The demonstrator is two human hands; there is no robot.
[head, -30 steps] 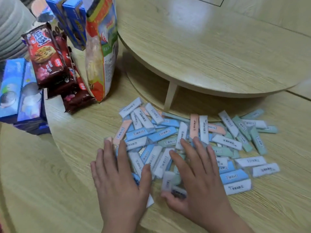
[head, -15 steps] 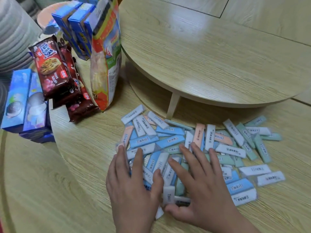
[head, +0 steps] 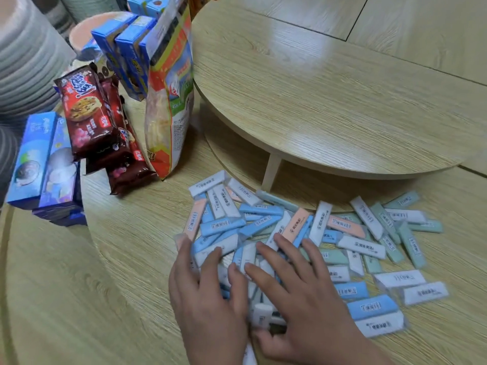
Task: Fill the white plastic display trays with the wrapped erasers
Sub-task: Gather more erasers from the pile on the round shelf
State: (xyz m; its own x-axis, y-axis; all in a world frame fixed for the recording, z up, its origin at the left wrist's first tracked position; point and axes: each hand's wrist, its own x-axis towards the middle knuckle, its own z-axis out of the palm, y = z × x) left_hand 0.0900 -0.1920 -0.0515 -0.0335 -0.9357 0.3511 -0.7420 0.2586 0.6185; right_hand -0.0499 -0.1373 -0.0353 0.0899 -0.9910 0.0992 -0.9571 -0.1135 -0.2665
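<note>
A loose pile of wrapped erasers (head: 316, 233), white, blue, green and peach, lies spread on the wooden table (head: 118, 272). My left hand (head: 208, 293) lies flat on the pile's left side, fingers straight and spread over the erasers. My right hand (head: 303, 299) lies flat beside it on the pile's middle, fingers spread, thumb low by a white eraser (head: 261, 314). Neither hand grips anything. No white display tray is in view.
A raised round wooden tier (head: 329, 101) stands behind the pile. Left of it stand an orange snack bag (head: 168, 106), red cookie packs (head: 92, 114) and blue boxes (head: 39, 162). Stacked bowls (head: 23, 59) fill the far left corner.
Both hands have slid a little to the right and closer together over the pile, staying flat. The camera view shifted, bringing the snacks more into frame.
</note>
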